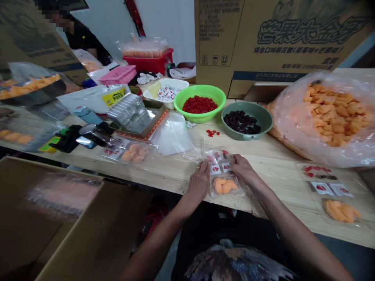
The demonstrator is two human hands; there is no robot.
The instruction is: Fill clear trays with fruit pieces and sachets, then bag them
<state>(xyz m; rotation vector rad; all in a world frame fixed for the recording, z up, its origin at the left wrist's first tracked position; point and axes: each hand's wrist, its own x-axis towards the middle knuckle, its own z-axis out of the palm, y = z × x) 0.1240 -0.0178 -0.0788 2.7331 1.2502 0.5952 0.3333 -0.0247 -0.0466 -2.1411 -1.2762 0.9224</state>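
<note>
A clear plastic tray [218, 186] lies at the table's front edge, between my two hands. It holds orange candy pieces [225, 185] in the lower part, two small printed sachets [215, 169] in the middle, and red and dark pieces at the top. My left hand [199, 180] is closed on the tray's left edge, with the thumb out of sight. At the upper right side, my right hand [241, 167] pinches the tray, fingers curled over its rim. A similar filled tray [336, 195] lies to the right, and another [125, 151] to the left.
Behind the trays stand a green bowl of red pieces [178, 102], a grey-green bowl of dark pieces [268, 124] and a large bag of orange pieces [290, 117]. Clear plastic sleeves [172, 134] and a tape dispenser [68, 138] are leftward. An open carton [117, 222] stands below; a person [88, 43] is beyond.
</note>
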